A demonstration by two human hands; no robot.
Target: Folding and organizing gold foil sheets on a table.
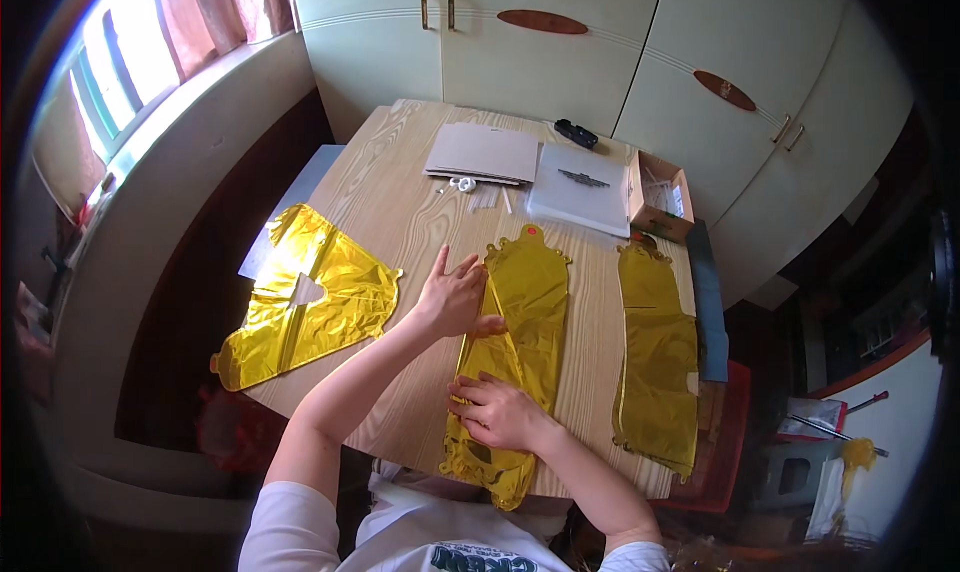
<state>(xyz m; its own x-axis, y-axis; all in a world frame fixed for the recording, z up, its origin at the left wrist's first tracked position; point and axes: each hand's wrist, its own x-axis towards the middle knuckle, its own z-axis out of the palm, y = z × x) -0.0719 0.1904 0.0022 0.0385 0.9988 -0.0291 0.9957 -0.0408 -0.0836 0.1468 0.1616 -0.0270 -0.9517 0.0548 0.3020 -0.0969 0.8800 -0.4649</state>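
Observation:
A flat, shiny gold foil balloon (pixel 530 322) lies lengthwise in front of me, with small tabs along its edges and a red dot near its far end. Its left side is turned in along a slanting crease. At that side, my left hand (pixel 455 297) has its fingers stretched out and its thumb over the foil. Closer to me, my right hand (pixel 495 412) rests on the same balloon with fingers spread. A second gold foil balloon (pixel 345 307) with a triangular opening is laid out at the left. Another gold balloon (pixel 658 362), long and narrow, lies at the right.
Toward the back of the wooden table (pixel 390 157) are grey card sheets (pixel 485 152), a clear plastic stack (pixel 575 194), a small white item (pixel 463 184), thin clear strips (pixel 485 202), a black device (pixel 575 134) and an open cardboard box (pixel 662 217). Cabinets (pixel 560 62) stand behind.

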